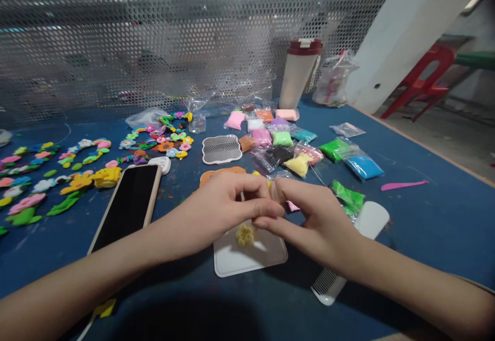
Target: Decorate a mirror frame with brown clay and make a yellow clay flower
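Note:
My left hand (pixel 228 201) and my right hand (pixel 315 220) meet over a small white tray (pixel 232 263). The fingertips of both are pinched together and touch each other. Whatever they hold, if anything, is too hidden to make out. On the tray, just below my left fingertips, lies a small yellow flower-shaped piece (pixel 245 235). A white comb (pixel 328 288) lies partly under my right hand. An orange shape (pixel 220 174) peeks out behind my left hand.
A phone (pixel 129 196) lies left, near colourful clay figures (pixel 166 145). Behind the hands are a small mirror (pixel 221 149) and bagged clay (pixel 282 138). A tumbler (pixel 297 75) stands at the back beside a plastic bag (pixel 334 83). A pink tool (pixel 404 185) lies right.

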Action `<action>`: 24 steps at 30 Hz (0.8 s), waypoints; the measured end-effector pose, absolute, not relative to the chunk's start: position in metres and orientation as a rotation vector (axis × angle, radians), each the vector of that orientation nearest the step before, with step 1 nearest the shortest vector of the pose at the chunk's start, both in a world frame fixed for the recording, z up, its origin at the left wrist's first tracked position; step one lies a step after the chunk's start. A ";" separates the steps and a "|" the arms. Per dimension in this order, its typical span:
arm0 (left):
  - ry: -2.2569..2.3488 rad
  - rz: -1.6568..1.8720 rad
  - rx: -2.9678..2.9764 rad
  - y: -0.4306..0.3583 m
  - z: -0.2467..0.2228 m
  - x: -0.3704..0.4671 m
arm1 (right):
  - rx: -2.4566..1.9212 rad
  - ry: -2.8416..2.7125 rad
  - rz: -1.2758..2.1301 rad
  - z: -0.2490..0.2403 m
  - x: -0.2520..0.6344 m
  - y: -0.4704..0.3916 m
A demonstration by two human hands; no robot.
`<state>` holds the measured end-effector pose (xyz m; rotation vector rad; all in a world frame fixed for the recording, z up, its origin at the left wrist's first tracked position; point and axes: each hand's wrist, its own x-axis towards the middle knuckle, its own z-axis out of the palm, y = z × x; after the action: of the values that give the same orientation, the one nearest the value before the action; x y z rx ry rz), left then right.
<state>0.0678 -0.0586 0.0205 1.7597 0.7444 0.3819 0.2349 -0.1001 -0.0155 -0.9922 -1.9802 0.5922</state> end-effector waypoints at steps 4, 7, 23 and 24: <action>0.691 0.440 1.796 -0.057 0.018 0.066 | -0.965 -2.012 0.631 -0.010 0.239 -0.099; 0.693 0.459 1.808 -0.058 0.016 0.066 | -0.920 -1.945 0.758 -0.009 0.241 -0.098; 0.704 0.482 1.867 -0.059 0.023 0.060 | -0.814 -1.514 0.952 -0.015 0.258 -0.091; 0.705 0.505 1.828 -0.058 0.022 0.059 | -0.831 -1.506 0.920 -0.016 0.258 -0.090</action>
<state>0.0594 -0.0583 0.0225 1.8281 0.7052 0.5047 0.2578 -0.0897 -0.0158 -0.8312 -1.5063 0.9202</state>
